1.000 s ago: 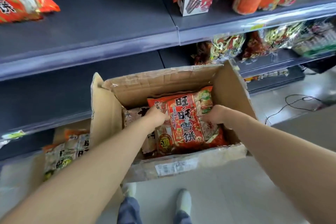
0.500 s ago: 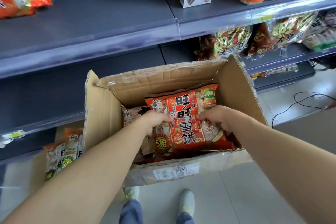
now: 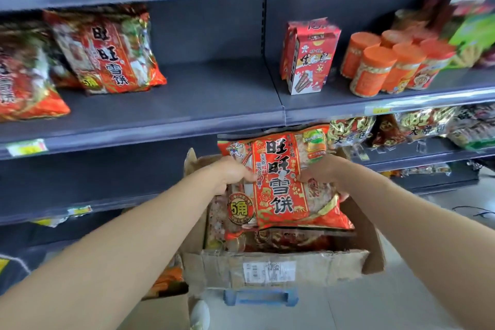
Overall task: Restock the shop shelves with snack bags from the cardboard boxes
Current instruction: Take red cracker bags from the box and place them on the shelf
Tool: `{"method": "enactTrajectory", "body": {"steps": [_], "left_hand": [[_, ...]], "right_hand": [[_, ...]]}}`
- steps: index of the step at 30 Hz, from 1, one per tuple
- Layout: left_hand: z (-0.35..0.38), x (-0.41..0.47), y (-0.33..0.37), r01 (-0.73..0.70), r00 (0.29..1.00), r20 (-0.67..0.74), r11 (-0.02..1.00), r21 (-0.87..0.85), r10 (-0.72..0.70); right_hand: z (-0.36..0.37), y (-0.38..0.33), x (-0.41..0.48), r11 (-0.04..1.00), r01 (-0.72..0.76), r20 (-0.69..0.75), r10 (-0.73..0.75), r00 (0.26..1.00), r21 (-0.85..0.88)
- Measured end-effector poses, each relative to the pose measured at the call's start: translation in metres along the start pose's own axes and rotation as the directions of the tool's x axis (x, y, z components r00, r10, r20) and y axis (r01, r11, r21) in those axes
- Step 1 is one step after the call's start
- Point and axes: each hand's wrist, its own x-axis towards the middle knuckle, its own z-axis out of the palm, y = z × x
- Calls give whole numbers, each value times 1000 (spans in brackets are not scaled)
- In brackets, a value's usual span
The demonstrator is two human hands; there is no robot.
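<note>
Head camera: far left on the grey shelf [image 3: 187,99] lie stocked rice-cracker bags [image 3: 107,51]. Lower down, the left hand [image 3: 233,173] pinches the left edge of a red snack bag [image 3: 284,182] and the right hand [image 3: 321,171] grips its right side, holding it upright just above the open cardboard box [image 3: 294,268], which contains more packets [image 3: 281,241]. Further right on the shelf stand a red wafer-roll carton [image 3: 308,59] and orange-lidded jars [image 3: 388,64].
</note>
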Motion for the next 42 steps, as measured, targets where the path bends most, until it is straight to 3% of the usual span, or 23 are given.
{"method": "enactTrajectory", "body": {"steps": [6,10,13,18,24,32,36,42], "left_hand": [[-48,-36,39,-209,965,-193,967,-148,179],[-90,-49,60,-276,932,-296,939,-203,210],[-119,-36,74,-316,911,-346,918,-239,223],[-161,14,89,-412,857,-420,887,-210,299],[-203,80,107,-446,804,-505,881,-162,314],[-238,154,145,-537,704,-582,841,-62,407],[-250,176,151,-537,685,-600,843,-32,414],[-264,198,155,-516,652,-621,854,58,436]], "right_hand": [[-15,-60,-13,958,259,-267,-220,938,123],[-13,-112,0,911,359,-330,-281,901,203],[-12,-148,23,908,386,-376,-304,875,164],[-12,-200,76,892,433,-454,-333,827,135],[-15,-249,146,916,388,-541,-277,794,100],[-27,-292,205,842,509,-622,-304,721,179],[-33,-310,214,813,561,-634,-354,687,154],[-28,-321,231,760,617,-582,-411,701,207]]}}
